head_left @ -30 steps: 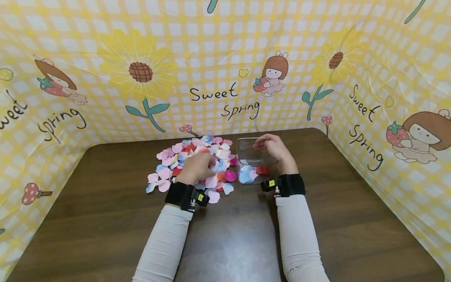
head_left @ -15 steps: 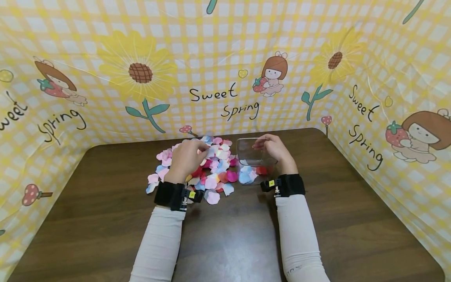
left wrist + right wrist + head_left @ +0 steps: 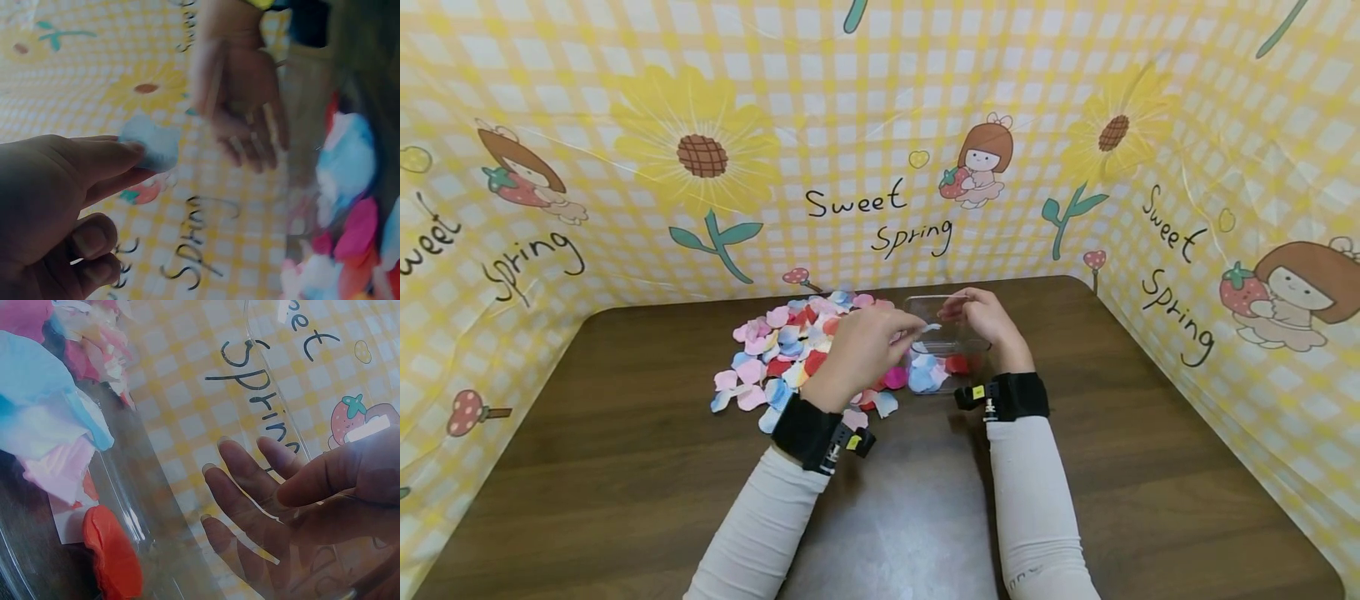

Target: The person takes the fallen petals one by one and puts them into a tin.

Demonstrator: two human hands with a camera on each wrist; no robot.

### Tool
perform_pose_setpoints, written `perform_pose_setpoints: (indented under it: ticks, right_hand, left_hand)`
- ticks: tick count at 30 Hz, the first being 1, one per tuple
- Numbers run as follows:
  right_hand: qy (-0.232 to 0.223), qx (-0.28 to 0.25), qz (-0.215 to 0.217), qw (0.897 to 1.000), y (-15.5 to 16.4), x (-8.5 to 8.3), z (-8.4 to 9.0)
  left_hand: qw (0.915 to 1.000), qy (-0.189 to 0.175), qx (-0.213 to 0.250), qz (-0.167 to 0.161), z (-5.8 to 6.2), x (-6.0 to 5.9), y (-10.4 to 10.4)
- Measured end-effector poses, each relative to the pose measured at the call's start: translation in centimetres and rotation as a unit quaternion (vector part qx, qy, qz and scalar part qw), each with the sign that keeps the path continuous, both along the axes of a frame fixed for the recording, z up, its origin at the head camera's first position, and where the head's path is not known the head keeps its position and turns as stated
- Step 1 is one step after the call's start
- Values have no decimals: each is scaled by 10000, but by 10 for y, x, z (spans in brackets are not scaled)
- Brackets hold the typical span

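Observation:
My left hand (image 3: 916, 335) pinches a pale blue petal (image 3: 929, 327) between thumb and forefinger, just over the left rim of a clear plastic container (image 3: 934, 304). The left wrist view shows the same petal (image 3: 154, 146) at my left hand's (image 3: 132, 155) fingertips. My right hand (image 3: 961, 310) grips the container's far wall, with fingers (image 3: 240, 481) inside seen through the plastic and the thumb outside. Blue, pink and red petals (image 3: 934, 367) lie in the container's bottom. A pile of loose petals (image 3: 782, 346) sits on the brown table (image 3: 625, 467) to the left of the container.
A yellow checked backdrop (image 3: 880, 125) with sunflowers and "Sweet Spring" lettering walls in the table at the back and both sides. Both forearms wear pale sleeves and black wrist straps (image 3: 808, 432). Bare tabletop stretches toward me and to the right of the container.
My left hand lifted off the petal pile and swung right to the container's rim with a pale blue petal. The right hand and container stayed put.

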State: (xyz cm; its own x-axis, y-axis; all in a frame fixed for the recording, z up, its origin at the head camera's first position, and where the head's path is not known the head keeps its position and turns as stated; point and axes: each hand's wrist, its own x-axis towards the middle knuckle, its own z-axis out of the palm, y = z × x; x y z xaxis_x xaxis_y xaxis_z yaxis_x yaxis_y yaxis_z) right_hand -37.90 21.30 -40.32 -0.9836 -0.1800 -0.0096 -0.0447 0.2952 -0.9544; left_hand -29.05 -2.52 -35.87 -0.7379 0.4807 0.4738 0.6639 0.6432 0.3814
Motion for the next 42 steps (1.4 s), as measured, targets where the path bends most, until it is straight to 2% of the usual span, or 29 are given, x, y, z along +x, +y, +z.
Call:
perform_pose_setpoints:
  ticks: [3, 6, 9, 12, 15, 18, 21, 24, 28, 32, 35, 42]
  right_hand:
    - [-36, -24, 25, 10000, 0, 1, -1]
    - [-62, -69, 11, 10000, 0, 1, -1]
    - [-38, -90, -5, 10000, 0, 0, -2]
    - [6, -102, -13, 9999, 0, 0, -2]
    - [1, -96, -17, 10000, 1, -1, -2]
    - [-2, -83, 11, 10000, 1, -1, -1]
    - [29, -72, 35, 10000, 2, -1, -1]
    - [70, -47, 36, 10000, 2, 0, -2]
    - [66, -10, 5, 10000, 2, 1, -3]
    - [48, 19, -35, 10000, 2, 2, -3]
    - [62, 18, -26, 10000, 2, 2, -2]
    - [80, -99, 59, 9999, 0, 1, 0]
  left_hand:
    - [9998, -70, -204, -34, -6, -1, 2]
    - [9997, -160, -128, 96, -5, -3, -7]
    - [9988, -252, 25, 421, 0, -6, -25]
    - [9950, -323, 76, 941, 4, -12, -47]
    - [9874, -394, 43, 1530, 2, -18, -72]
    - [9754, -654, -48, 2103, -5, -23, -96]
    - [9617, -1082, -66, 2516, -17, -27, -115]
    - [9492, -1477, -43, 2778, -31, -31, -127]
    - [9353, -1888, -47, 2991, -45, -37, -131]
    - [9293, -2073, -158, 3052, -54, -41, -129]
    - [9317, -2015, -216, 3014, -57, -43, -128]
    - [9430, -1735, -226, 2830, -60, -47, -128]
